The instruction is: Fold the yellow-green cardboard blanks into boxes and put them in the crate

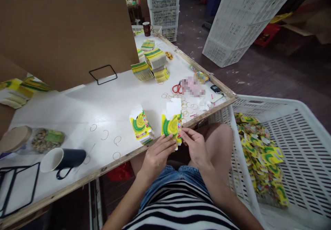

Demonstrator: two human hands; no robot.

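Observation:
At the table's front edge I hold a yellow and green printed carton point(170, 123), flat-looking, with its white flaps sticking up at the far end. My left hand point(159, 154) lies across its lower part, fingers closed on it; the thumb is hidden. On the carton's right edge, my right hand point(196, 148) pinches with thumb and fingertips. Just to the left, a small stack of similar cartons point(141, 126) rests on the white tabletop, with white flaps at its far end.
Rubber bands point(117, 140) lie scattered on the table point(85, 116). Bundled cartons point(155, 59), red-handled scissors point(177, 88) and a dark mug point(73, 157) stand around. A white crate point(292, 119) at right holds many small yellow cartons. A large cardboard panel point(64, 30) rises behind.

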